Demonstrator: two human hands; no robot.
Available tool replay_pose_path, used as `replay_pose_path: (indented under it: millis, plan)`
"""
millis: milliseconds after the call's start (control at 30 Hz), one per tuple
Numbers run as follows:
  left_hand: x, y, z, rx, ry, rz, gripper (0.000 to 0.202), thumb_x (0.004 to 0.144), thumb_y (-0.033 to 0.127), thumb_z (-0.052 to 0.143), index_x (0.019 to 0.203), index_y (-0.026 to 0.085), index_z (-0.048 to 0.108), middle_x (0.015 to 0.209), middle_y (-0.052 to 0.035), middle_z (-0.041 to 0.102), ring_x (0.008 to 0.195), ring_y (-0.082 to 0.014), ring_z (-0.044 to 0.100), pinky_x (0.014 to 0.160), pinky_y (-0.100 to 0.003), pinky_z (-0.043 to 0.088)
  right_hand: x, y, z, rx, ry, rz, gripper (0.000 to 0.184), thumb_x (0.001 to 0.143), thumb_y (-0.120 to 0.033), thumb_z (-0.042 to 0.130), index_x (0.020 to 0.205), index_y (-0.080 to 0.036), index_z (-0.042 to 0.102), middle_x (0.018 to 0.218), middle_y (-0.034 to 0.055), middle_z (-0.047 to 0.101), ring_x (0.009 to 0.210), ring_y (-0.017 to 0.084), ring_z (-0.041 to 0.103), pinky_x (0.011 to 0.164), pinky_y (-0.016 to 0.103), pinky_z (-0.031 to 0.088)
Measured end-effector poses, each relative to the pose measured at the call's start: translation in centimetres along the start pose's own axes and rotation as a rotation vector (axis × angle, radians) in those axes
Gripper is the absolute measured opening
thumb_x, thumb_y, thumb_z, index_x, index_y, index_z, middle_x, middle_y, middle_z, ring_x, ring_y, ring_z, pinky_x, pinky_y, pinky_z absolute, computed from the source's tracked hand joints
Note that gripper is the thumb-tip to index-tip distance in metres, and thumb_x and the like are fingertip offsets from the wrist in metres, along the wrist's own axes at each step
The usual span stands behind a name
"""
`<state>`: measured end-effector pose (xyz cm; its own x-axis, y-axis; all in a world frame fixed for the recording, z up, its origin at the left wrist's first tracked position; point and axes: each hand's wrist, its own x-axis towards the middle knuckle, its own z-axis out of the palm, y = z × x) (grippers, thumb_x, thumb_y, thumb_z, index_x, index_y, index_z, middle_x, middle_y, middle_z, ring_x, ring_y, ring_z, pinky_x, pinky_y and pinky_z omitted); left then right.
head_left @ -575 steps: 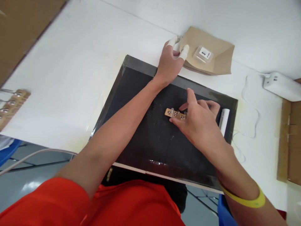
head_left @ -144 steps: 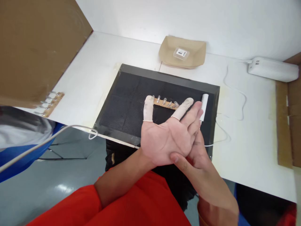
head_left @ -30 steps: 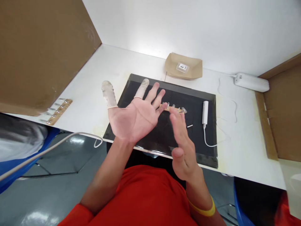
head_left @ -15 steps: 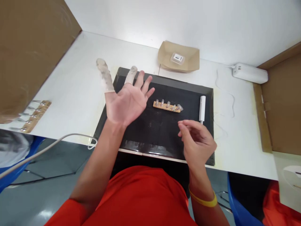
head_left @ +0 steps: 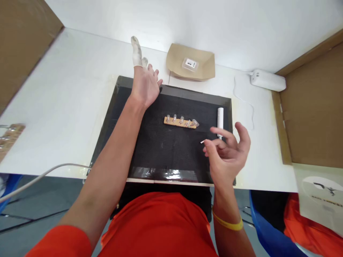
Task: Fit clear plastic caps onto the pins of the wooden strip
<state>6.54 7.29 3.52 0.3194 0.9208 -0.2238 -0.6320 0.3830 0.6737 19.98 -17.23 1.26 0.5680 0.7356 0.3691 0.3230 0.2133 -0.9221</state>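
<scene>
My left hand (head_left: 146, 85) is held over the back left of a black mat (head_left: 155, 150), palm up with fingers stretched out. Off-white finger covers (head_left: 136, 53) sit on its thumb and index finger; it holds nothing. At the right of the mat, my right hand (head_left: 226, 159) pinches a tiny white sliver (head_left: 203, 141) between thumb and a fingertip, its other fingers raised. Between the hands lies a tan strip (head_left: 175, 123) carrying several small clear tips in a row. Just beyond my right fingers is a white cylindrical tool (head_left: 220, 119).
A brown paper tray (head_left: 207, 67) with a small labelled clear box (head_left: 190, 64) stands at the back. A white power strip (head_left: 268, 80) sits back right. Another strip with metal pieces (head_left: 10, 137) lies at the left edge. Cardboard panels (head_left: 311, 96) border both sides.
My left hand has moved back, away from me. My right hand's index and other fingers have lifted, and the white sliver now shows in its pinch. The view has shifted slightly right.
</scene>
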Motion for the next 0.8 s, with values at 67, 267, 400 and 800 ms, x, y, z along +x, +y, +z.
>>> replay_pose_path:
  millis: [67,267,400,800]
  plan:
    - [0.5,-0.3,0.6,0.023,0.023,-0.006,0.063,0.11,0.054,-0.007,0.17,0.034,-0.008,0.18,0.0111,0.006,0.165,-0.0136,0.0,0.133,-0.036,0.009,0.2,0.2,-0.2,-0.032,-0.015,-0.017,0.077,0.084,-0.012,0.079,0.148,-0.042,0.049,0.124,-0.0023,0.073,0.067,0.006,0.068,0.054,0.019,0.055]
    - [1.9,-1.4,0.6,0.034,-0.003,-0.007,0.063,0.112,0.053,-0.009,0.17,0.029,-0.011,0.18,0.0119,-0.006,0.167,-0.0169,0.002,0.135,-0.032,0.009,0.0,0.9,-1.4,-0.129,-0.012,0.011,0.071,0.088,-0.013,0.076,0.148,-0.039,0.05,0.112,-0.0017,0.074,0.062,0.006,0.061,0.054,0.02,0.053]
    - [2.7,-2.2,-0.5,0.028,-0.051,0.0,0.062,0.111,0.061,0.004,0.169,0.043,-0.009,0.176,0.0271,0.002,0.167,-0.0147,-0.007,0.136,-0.032,0.009,-0.6,1.5,-2.1,-0.169,-0.023,0.059,0.059,0.093,-0.015,0.072,0.146,-0.036,0.052,0.098,-0.003,0.073,0.063,0.008,0.061,0.059,0.023,0.056]
    - [3.5,-3.1,-1.2,0.1,-0.08,0.075,0.057,0.113,0.057,0.021,0.169,0.049,0.012,0.172,0.0319,0.015,0.164,-0.0142,-0.007,0.137,-0.03,0.012,-0.5,1.3,-0.6,-0.038,-0.171,0.129,0.071,0.092,-0.014,0.072,0.15,-0.047,0.048,0.135,0.0016,0.067,0.073,0.006,0.065,0.06,0.023,0.057]
